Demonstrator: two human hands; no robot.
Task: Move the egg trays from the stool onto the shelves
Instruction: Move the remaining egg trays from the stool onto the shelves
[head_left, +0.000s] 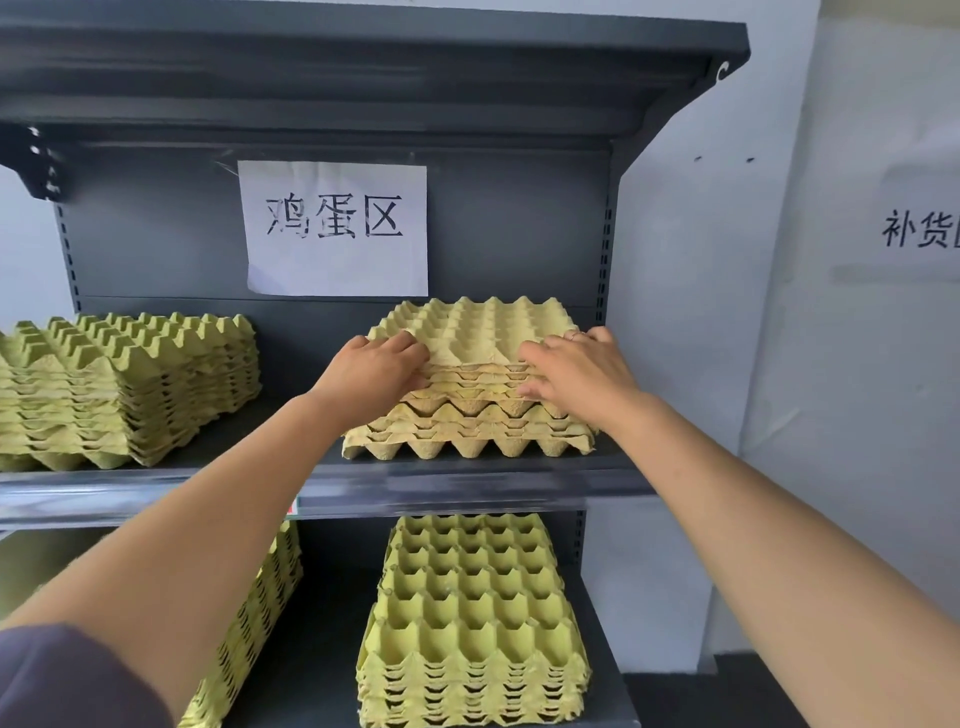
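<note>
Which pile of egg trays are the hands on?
The right-hand stack on the upper shelf, below the paper sign. Left hand and right hand touch it; the other three piles sit untouched.

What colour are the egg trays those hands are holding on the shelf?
Pale yellow-green, like the other stacks; the egg trays show clearly in the head view.

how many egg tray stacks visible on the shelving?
4. Upper shelf: left stack and right stack, with left hand and right hand on it. Lower shelf: right stack and left stack, largely hidden behind the forearm. More may sit out of frame.
</note>
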